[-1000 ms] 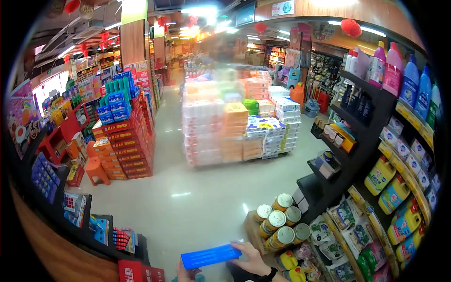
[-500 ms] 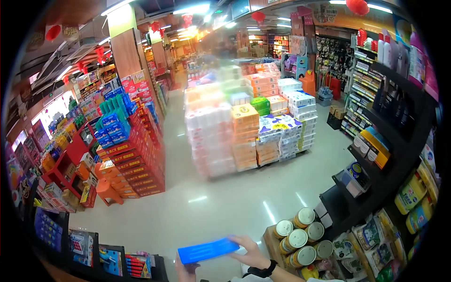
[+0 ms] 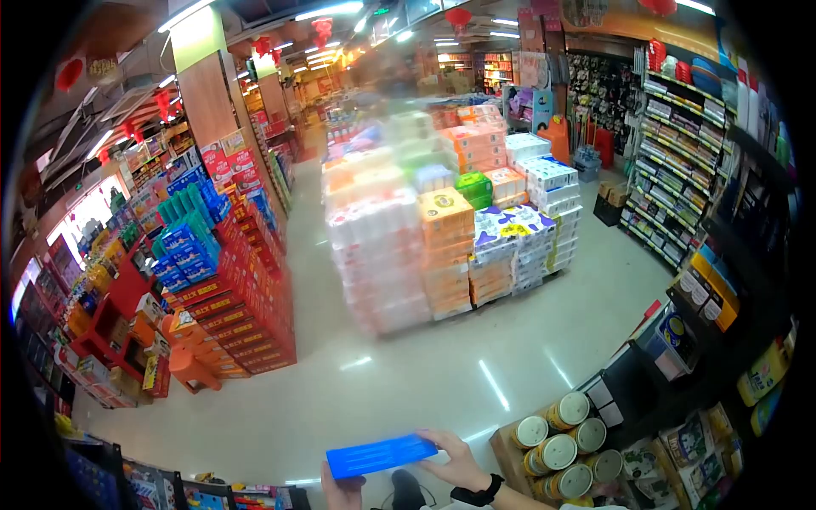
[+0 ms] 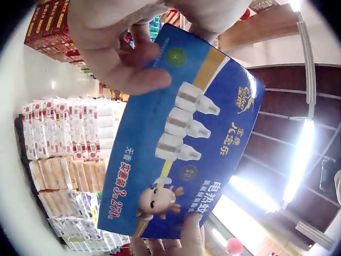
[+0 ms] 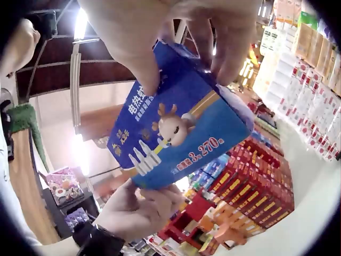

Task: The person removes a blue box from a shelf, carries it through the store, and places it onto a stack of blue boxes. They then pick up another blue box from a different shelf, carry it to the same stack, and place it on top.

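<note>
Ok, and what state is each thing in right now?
Blue box: held up, tilted.
Left hand: gripping the box's left end.
Right hand: gripping its right end.
Tins: upright, grouped.
Orange stool: standing upright.
Red cartons: stacked.
Ceiling light: lit.

Left hand (image 3: 342,490) cut off at bottom (head view); blue box (image 3: 381,456) illegible; pale packs (image 3: 374,242) blurred.

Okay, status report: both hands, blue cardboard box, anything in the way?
Left hand gripping one end of blue cardboard box. Right hand gripping the other. Nothing else seen touching it.
</note>
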Tool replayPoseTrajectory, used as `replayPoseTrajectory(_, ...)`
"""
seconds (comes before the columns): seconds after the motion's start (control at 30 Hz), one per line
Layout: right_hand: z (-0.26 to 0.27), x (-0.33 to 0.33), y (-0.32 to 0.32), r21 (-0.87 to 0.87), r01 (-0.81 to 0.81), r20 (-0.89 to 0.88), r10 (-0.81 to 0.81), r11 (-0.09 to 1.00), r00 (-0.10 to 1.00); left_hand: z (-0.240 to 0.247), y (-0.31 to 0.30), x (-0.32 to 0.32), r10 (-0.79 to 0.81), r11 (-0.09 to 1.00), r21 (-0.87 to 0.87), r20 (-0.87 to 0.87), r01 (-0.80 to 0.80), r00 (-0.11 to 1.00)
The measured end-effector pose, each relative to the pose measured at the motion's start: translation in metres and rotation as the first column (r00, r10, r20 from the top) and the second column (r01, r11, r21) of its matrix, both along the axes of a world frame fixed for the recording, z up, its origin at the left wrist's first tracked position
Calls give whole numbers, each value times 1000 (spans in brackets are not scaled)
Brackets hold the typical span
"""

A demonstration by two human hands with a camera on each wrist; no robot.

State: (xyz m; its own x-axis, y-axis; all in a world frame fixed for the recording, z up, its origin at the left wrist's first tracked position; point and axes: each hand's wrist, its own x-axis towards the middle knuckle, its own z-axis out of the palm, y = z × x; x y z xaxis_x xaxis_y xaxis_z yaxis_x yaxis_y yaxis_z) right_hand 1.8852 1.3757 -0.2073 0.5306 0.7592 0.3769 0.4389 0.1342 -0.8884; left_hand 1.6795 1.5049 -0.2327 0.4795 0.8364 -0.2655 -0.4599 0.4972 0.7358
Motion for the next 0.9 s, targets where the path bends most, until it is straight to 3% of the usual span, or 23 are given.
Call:
replayPoseTrajectory(0.13, -2, 10, 60, 11, 6, 34, -6, 1000, 999, -46, 78, 2, -84, 993, 82, -21, 85, 996)
replayPoseTrajectory(0.23, 11, 16, 117, 34, 5, 84, -8, 999, 996, -40, 131, 15, -31, 996, -85, 97, 39, 995)
replayPoseTrajectory(0.27, 17, 18, 135, 37, 2, 103, -5, 999, 995, -32, 147, 19, 15, 958, 287, -127, 22, 992)
replayPoseTrajectory(0.3, 22, 19, 153, 39, -20, 127, 15, 999, 992, -14, 159, 22, 145, 788, 611, -309, 79, 940)
replayPoseTrajectory(0.33, 27, 20, 172, 40, -46, 151, 39, 998, 988, -5, 173, 24, 335, 520, 830, -414, 201, 846)
replayPoseTrajectory(0.43, 33, 21, 227, 29, -143, 154, 137, 989, 979, -133, 253, 2, 214, 776, 630, -294, 21, 932)
replayPoseTrajectory(0.53, 32, 12, 273, -13, -177, 128, 178, 984, 976, -91, 292, -6, 419, 300, 926, -344, 229, 840)
replayPoseTrajectory(0.57, 31, 10, 286, -33, -178, 123, 181, 983, 976, -82, 301, -9, 443, 266, 935, -336, 236, 831)
replayPoseTrajectory(0.67, 27, 3, 321, -40, -167, 271, 171, 985, 947, -66, 327, -13, 421, 416, 885, -390, 208, 819)
replayPoseTrajectory(0.73, 29, 0, 341, -56, -187, 223, 194, 981, 955, -60, 342, -15, 411, 497, 847, -420, 187, 809)
replayPoseTrajectory(0.83, 19, 3, 377, -49, -224, 195, 229, 973, 954, -55, 365, -13, 420, 563, 811, -443, 155, 792)
replayPoseTrajectory(0.9, 15, 10, 401, -47, -238, 214, 243, 970, 946, -57, 386, -7, 409, 547, 827, -400, 131, 820)
